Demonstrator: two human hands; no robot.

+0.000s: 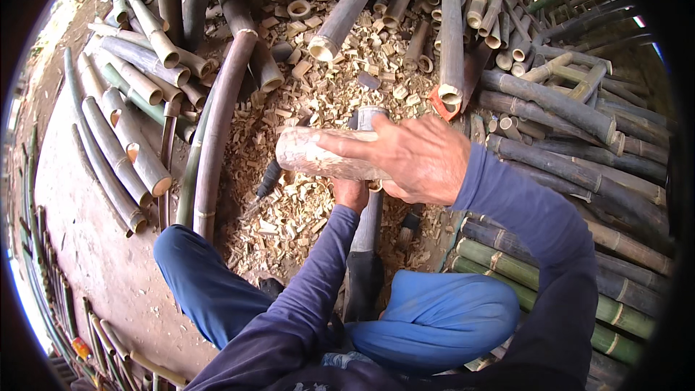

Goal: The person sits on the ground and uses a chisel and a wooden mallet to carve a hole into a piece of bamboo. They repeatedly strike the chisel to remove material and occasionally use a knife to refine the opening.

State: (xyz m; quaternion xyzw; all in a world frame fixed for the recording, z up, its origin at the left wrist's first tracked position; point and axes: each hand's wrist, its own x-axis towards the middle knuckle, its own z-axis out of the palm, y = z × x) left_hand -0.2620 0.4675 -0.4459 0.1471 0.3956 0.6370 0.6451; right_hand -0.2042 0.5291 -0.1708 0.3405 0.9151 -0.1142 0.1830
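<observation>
My right hand (427, 156) is closed around a thick, pale wooden mallet (304, 152), a rounded billet lying crosswise in front of me, with the index finger stretched along its top. Just beneath it is my left hand (350, 194); its fingers are hidden behind the wood, so its grip does not show. A grey bamboo pole (368, 221) runs away from me between my legs, passing right beside the left hand. Dark wrapping or cloth (363, 282) covers its near part. On the chips to the left lies a dark-handled tool (269, 178).
Wood chips (275, 228) cover the ground ahead. Cut bamboo lengths (145, 152) lie at the left, with a long pole (224, 123) nearer me. Stacked bamboo (557, 108) fills the right side. A second dark-handled tool (410, 223) and an orange object (443, 103) lie nearby.
</observation>
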